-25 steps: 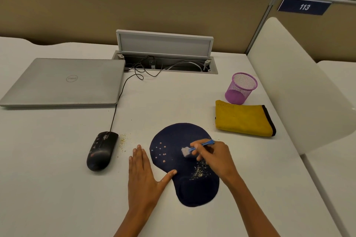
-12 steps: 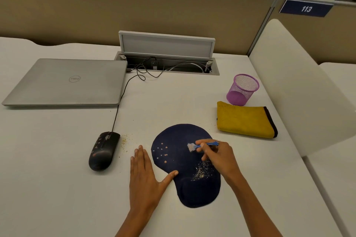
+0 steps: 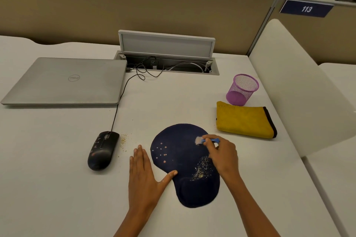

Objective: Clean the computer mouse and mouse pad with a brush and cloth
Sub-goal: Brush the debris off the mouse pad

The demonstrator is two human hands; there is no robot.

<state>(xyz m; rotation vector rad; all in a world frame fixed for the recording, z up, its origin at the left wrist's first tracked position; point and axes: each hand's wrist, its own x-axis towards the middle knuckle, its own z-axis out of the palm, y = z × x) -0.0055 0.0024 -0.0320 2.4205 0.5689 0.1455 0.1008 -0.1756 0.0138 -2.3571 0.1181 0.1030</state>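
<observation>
Right hand [image 3: 223, 155] pinches the blue brush [image 3: 207, 140] at the navy mouse pad's [image 3: 183, 161] 1 o'clock; left hand [image 3: 144, 177] lies flat at 9. Hard strokes could scatter crumbs [image 3: 202, 168] toward the yellow cloth [image 3: 244, 120].

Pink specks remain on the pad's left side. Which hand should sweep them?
Probably the right hand: it grips the brush over the mouse pad. The left hand lies flat, thumb on the pad's edge.
</observation>
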